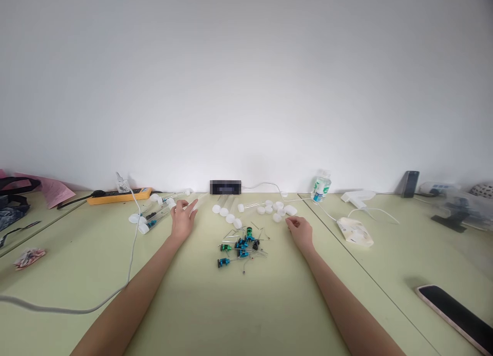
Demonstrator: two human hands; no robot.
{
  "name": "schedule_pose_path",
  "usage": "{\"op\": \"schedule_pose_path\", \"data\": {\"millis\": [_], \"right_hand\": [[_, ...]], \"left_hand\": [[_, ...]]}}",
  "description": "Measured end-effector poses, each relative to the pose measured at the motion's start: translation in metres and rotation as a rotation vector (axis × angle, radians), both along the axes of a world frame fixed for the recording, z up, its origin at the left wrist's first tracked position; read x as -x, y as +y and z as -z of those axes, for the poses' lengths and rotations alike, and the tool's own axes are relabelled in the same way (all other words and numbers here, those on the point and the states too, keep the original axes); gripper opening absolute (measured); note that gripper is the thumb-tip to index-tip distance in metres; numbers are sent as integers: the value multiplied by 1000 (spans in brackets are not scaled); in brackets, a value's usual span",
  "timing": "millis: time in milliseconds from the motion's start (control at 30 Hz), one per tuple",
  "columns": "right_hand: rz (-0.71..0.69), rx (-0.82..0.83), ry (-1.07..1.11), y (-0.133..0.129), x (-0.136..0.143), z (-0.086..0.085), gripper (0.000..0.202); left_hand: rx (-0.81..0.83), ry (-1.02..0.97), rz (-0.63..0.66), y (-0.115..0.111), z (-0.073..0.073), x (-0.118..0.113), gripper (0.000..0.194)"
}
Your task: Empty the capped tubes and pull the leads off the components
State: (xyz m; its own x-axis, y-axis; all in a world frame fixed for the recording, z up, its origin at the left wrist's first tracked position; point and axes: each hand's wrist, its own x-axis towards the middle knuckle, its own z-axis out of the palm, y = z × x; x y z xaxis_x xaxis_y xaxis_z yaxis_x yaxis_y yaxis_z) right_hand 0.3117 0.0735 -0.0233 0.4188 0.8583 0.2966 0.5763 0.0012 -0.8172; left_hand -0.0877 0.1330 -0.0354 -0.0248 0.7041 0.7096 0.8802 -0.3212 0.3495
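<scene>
My left hand [184, 218] is at the left of the work area, its fingers apart, close beside a clear tube and a white cap [171, 203]. My right hand [300, 229] rests on the table with fingertips pressed together, near several white round caps [277, 218]; whatever it may hold is too small to make out. Between the hands lies a pile of blue and green metal parts [242, 244] with thin wires and pins. Behind the pile are several clear capped tubes [230, 218]. More capped tubes holding blue parts [152, 223] lie left of my left hand.
A black display [225, 187] stands by the wall. At the left are an orange power strip [119, 195] and a white cable [133, 243]. Rightward are a clear bottle [321, 186], a white packet [355, 231] and a phone [458, 315].
</scene>
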Motion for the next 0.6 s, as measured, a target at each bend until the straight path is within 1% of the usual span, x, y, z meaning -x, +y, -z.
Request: {"op": "schedule_pose_path", "data": {"millis": [67, 133, 233, 333, 467, 533, 600], "right_hand": [[-73, -9, -73, 0, 7, -1, 28], [-162, -17, -142, -1, 14, -2, 25], [-271, -27, -226, -3, 19, -2, 22], [-316, -23, -271, -4, 19, -1, 19], [-315, -13, -278, -3, 16, 0, 18], [-316, -13, -272, -3, 16, 0, 18], [-317, -16, -263, -4, 17, -1, 17]], "left_hand": [[19, 21, -51, 2, -3, -4, 38], [35, 38, -129, 0, -8, -8, 43], [22, 51, -262, -5, -13, -5, 45], [41, 48, -397, -10, -10, 13, 44], [170, -20, -552, -19, -2, 45, 40], [243, -44, -587, -23, 1, 55, 36], [304, -72, -576, -26, 1, 60, 33]]}}
